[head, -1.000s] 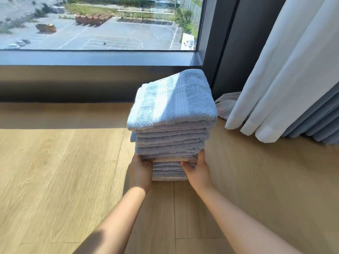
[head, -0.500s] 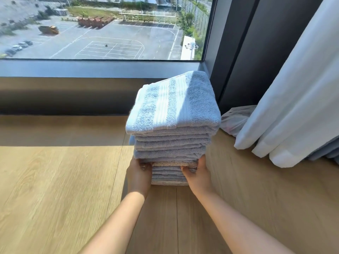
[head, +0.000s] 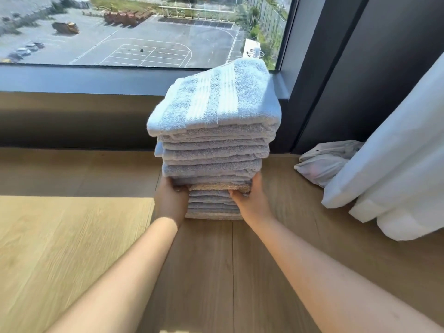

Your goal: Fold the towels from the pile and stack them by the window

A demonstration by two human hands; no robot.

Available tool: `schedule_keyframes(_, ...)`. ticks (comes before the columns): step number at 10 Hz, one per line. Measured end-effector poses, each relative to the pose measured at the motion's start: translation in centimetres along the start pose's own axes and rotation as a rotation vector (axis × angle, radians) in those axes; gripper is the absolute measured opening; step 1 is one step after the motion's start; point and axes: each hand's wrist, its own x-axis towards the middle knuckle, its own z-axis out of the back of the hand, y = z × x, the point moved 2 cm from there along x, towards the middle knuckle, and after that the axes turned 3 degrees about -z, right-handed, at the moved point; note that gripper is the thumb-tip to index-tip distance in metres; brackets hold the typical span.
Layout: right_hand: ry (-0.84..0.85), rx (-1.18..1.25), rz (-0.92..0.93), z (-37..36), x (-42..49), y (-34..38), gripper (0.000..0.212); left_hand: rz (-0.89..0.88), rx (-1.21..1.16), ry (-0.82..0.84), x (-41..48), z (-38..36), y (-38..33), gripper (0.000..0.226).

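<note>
- Towel stack (head: pixel 216 152): stood on the wooden floor (head: pixel 72 236) right below the window (head: pixel 144 32), close to the dark corner post
- Held many folded pale blue towels, wider near the top than at the base
- Top towel (head: pixel 216 102): showed white woven bands and overhung the layers beneath on the left
- Beige towel edge (head: pixel 221 187): sat about halfway down the towel stack, between blue layers
- Left hand (head: pixel 171 200): gripped the left side of the towel stack at the beige layer's height, fingers tucked out of sight into the cloth
- Right hand (head: pixel 252 203): clamped on the right side at the same height, thumb pressed on the front edge, fingers wrapped round the side
- Reached in with both bare forearms from the lower corners
- White curtain (head: pixel 396 152): hung at the right, hem on the floor, well apart from the towel stack
- Crumpled plastic bag (head: pixel 322 162): lay in the corner between the towel stack and the curtain, one end hidden behind the curtain
</note>
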Motion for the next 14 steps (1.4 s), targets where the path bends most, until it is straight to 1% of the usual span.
schedule_keyframes(2,-0.001,-0.029,0.002,-0.6,1.9,0.1,0.067,-0.002,-0.015,-0.012,2.0,-0.3,0.2,0.026)
schedule_keyframes(3,0.000,-0.033,-0.017,-0.6,1.8,0.0,0.066,-0.036,-0.022,-0.025,1.6,-0.2,0.2,0.032)
schedule_keyframes(4,0.001,-0.065,-0.018,-0.3,1.6,0.4,0.069,-0.040,-0.016,0.001,1.8,-0.1,0.1,0.035)
schedule_keyframes(5,-0.010,-0.086,-0.046,-0.3,1.5,0.6,0.074,-0.052,0.043,0.027,1.8,0.2,-0.1,0.036)
schedule_keyframes(6,-0.017,-0.175,-0.060,-0.1,1.2,1.2,0.075,-0.063,0.272,0.032,1.6,0.6,-0.5,0.035)
schedule_keyframes(7,0.006,-0.324,-0.095,0.5,1.0,1.8,0.071,0.021,0.544,0.085,1.3,1.0,-0.8,0.037)
schedule_keyframes(8,-0.011,-0.477,-0.127,1.2,0.2,2.8,0.069,0.071,0.793,0.154,0.0,2.2,-1.7,0.045)
schedule_keyframes(9,-0.003,-0.585,-0.150,1.4,-2.1,3.9,0.064,-0.034,0.950,0.211,-2.6,4.5,-2.9,0.042)
schedule_keyframes(10,0.062,-0.647,-0.133,1.7,-5.2,5.9,0.060,-0.207,1.080,0.233,-5.8,7.8,-4.1,0.048)
schedule_keyframes(11,0.135,-0.829,-0.085,2.2,-8.8,8.9,0.054,-0.236,1.094,0.200,-8.3,11.1,-6.0,0.051)
schedule_keyframes(12,0.144,-0.990,-0.003,2.7,-13.9,12.2,0.048,-0.267,1.057,0.185,-11.8,14.1,-7.6,0.048)
schedule_keyframes(14,0.156,-1.080,0.044,3.9,-22.9,17.0,0.048,-0.249,1.073,0.240,-18.8,18.0,-10.8,0.045)
